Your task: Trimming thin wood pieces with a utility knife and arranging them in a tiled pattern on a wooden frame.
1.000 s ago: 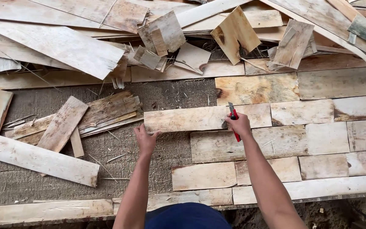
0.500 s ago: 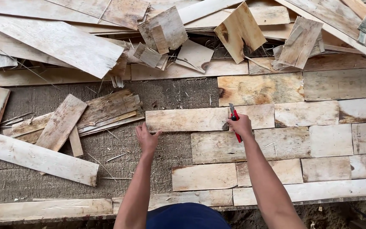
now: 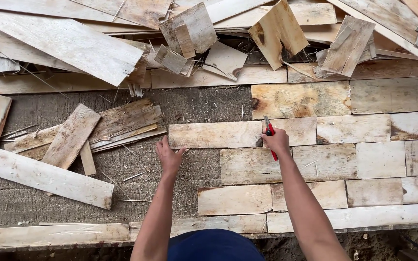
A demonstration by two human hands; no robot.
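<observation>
My right hand grips a red-handled utility knife, its blade at the right end of a pale veneer piece, where it meets the neighbouring piece. My left hand rests with fingers spread at the lower left corner of that same piece, just touching its edge. The piece lies flat on a rough grey-brown board, in a row of similar rectangular veneer pieces laid like bricks towards the right.
A jumble of thin wood offcuts lies along the far side. Loose strips and a long plank lie at the left. Long strips border the near edge. Laid veneer pieces cover the right half.
Both hands stay almost where they were; the left hand has shifted slightly right along the piece's lower left corner. The knife remains at the joint.
</observation>
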